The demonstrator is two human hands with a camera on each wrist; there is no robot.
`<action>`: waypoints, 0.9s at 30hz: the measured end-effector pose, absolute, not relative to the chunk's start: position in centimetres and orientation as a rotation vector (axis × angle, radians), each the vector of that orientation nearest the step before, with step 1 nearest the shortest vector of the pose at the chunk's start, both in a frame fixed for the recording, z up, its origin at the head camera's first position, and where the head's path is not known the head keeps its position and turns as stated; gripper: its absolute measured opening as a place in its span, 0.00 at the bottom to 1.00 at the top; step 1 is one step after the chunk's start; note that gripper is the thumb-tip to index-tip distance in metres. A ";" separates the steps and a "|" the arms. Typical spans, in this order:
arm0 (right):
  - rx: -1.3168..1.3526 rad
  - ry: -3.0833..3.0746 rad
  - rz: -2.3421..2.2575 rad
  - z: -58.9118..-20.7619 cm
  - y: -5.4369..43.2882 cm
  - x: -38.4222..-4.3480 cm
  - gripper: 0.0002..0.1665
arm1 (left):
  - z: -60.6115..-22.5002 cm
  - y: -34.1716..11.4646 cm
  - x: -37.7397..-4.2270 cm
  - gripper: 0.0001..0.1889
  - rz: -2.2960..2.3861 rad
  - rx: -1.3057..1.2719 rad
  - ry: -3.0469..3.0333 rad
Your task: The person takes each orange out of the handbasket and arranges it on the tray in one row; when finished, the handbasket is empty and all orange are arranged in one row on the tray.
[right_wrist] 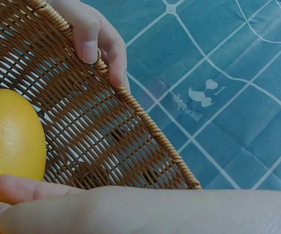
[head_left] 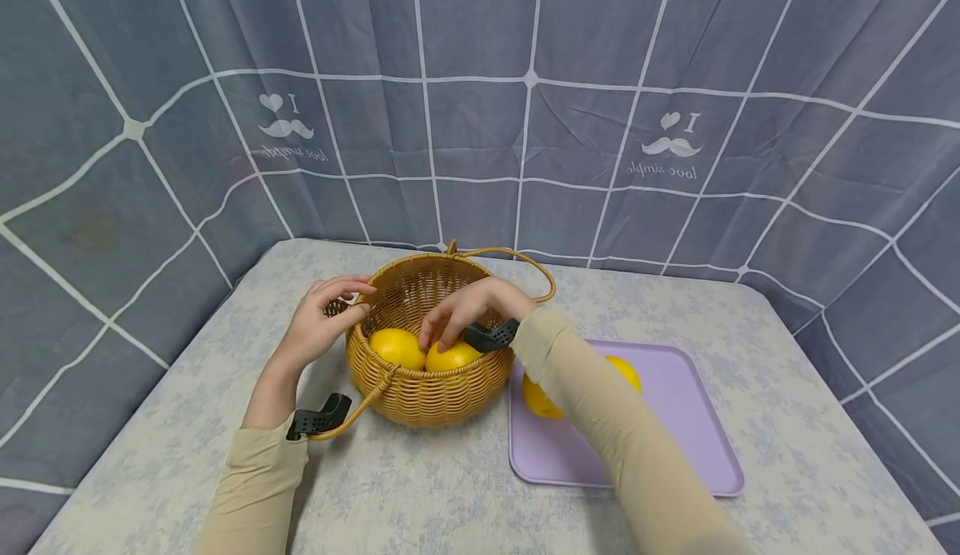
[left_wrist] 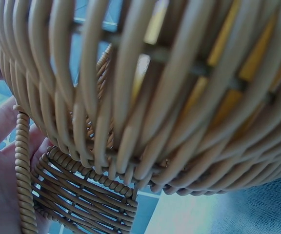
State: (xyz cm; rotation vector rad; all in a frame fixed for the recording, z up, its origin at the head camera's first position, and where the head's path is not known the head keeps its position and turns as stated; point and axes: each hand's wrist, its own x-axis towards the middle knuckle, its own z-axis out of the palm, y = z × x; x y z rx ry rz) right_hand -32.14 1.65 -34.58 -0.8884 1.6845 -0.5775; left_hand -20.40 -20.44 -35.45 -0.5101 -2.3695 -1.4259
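A round wicker basket stands on the table, holding two yellow lemons, a left lemon and a right lemon. My left hand grips its left rim, thumb inside and fingers outside; in the right wrist view that thumb hooks over the rim. My right hand reaches into the basket from the right. Its loosely bent thumb and forefinger touch the right lemon at its left end, beside the other lemon. The other right fingers are mostly hidden.
A lilac tray lies right of the basket. On it are yellow lemons, partly hidden under my right sleeve. One basket handle leans out at the back; the front handle runs by my left wrist. A grey-blue checked curtain surrounds the table.
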 end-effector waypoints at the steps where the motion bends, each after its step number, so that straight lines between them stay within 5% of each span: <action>1: -0.867 1.657 -0.592 -34.6 1.6 -32.1 0.18 | -35.5 -20.5 -20.4 0.12 -1.428 -0.512 -2.366; 14: -0.781 1.636 -0.578 -34.7 1.7 -31.9 0.18 | -35.4 -20.4 -20.4 0.12 -1.426 -0.527 -2.358; 27: -0.808 1.722 -0.498 -34.6 1.8 -31.9 0.28 | -35.4 -20.4 -20.4 0.12 -1.432 -0.535 -2.346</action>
